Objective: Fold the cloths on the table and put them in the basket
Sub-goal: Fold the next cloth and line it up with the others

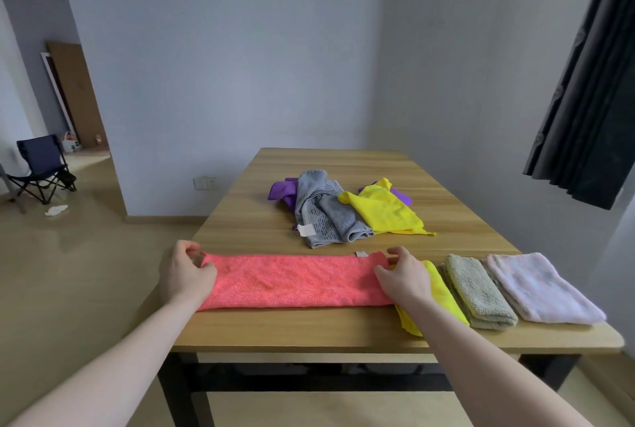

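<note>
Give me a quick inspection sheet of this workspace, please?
Surface: wooden table.
Job's things: pink cloth lies as a long strip; folded yellow cloth, green cloth and pale pink cloth sit to its right; unfolded pile behind. No basket seen.
Clutter: nothing seen.
Fingers: left hand and right hand pinch the strip's ends.
Cables: nothing seen.
Surroundings: dark curtain, folding chair, wall socket.
</note>
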A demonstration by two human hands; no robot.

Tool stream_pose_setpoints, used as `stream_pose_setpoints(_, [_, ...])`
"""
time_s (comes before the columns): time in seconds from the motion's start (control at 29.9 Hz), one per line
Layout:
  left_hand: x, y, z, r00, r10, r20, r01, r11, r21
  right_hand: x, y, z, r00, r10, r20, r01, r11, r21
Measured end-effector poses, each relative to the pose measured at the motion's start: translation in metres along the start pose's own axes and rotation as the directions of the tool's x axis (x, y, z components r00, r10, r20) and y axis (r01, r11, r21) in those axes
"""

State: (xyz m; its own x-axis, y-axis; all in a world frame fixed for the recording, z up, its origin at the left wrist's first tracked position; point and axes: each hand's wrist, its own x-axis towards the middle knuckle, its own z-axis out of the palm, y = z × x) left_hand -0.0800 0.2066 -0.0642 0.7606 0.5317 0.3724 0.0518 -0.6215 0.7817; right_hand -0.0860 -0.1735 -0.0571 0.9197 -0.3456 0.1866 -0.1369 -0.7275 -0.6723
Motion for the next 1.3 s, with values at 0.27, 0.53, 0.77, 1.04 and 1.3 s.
stream_pose_setpoints(0.27, [-0.048,0.047,0.011,0.725,0.669,0.164,-0.687,0.718,0.113,0.000,0.000,-0.007,1.000,0.021,0.022,-0.023,0.995,0.094])
stream_pose_setpoints(0.53, [-0.097,0.112,0.065,0.523,0.434,0.733,-0.680,0.732,0.051,0.002,0.005,-0.012,0.999,0.022,0.032,-0.030,0.961,0.274])
stream_pose_setpoints(0.77, [-0.103,0.110,0.095,0.504,0.252,0.826,-0.696,0.684,0.216,0.000,0.001,-0.014,0.997,0.009,0.078,-0.025,0.978,0.206])
stream_pose_setpoints(1.04, [-0.099,0.115,0.100,0.503,0.221,0.835,-0.674,0.705,0.220,0.002,0.002,-0.010,0.996,0.035,0.078,-0.045,0.989,0.138])
stream_pose_setpoints(1.3, [-0.061,0.094,0.067,0.528,0.312,0.790,-0.681,0.711,0.175,0.004,0.004,-0.012,0.996,0.093,-0.002,-0.089,0.955,0.283])
